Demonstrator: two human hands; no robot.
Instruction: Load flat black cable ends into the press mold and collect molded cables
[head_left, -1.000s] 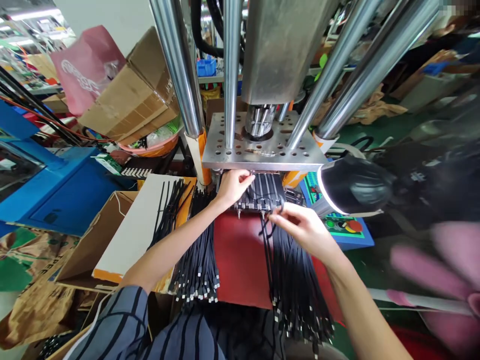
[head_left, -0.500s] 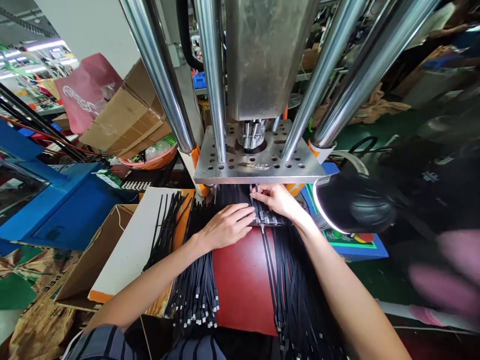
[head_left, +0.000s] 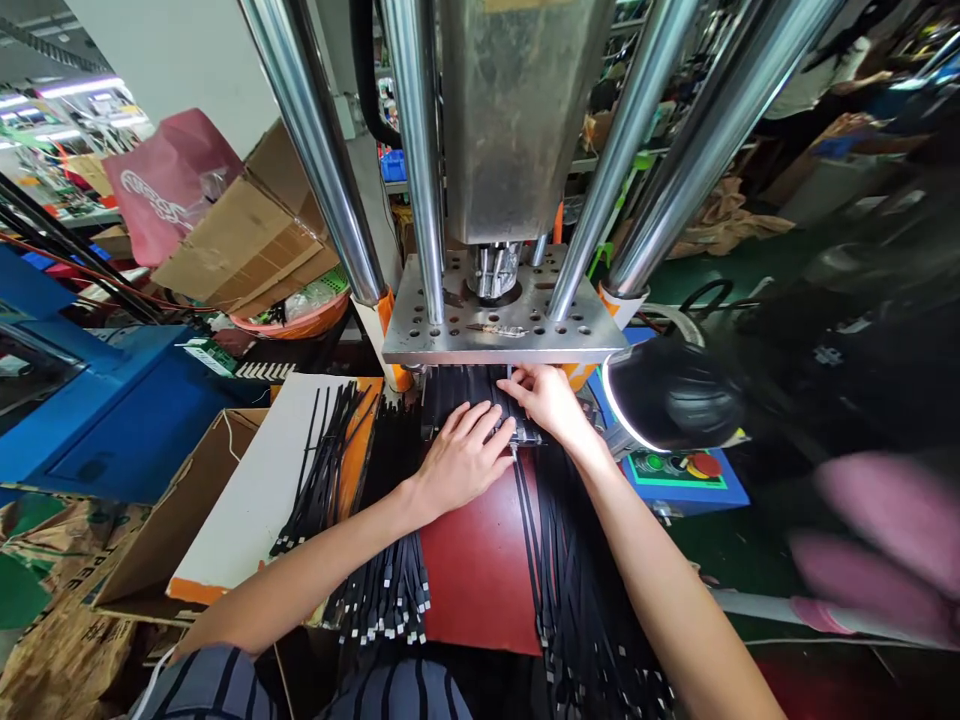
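Black cables [head_left: 459, 385], where are they exactly?

Side by side just under the metal plate [head_left: 506, 345], plus a thick bunch down each side of the red counter [head_left: 480, 570] and a smaller one on the white board [head_left: 232, 490].

And the grip?

Left hand [head_left: 461, 465] is palm down, fingers spread a bit and pretty loose, lying over the near end of the row. Right hand [head_left: 553, 405] is right by the plate's front edge, thumb and fingertips bunched close at the strands. Can't tell if it's actually got one pinched, tbh.
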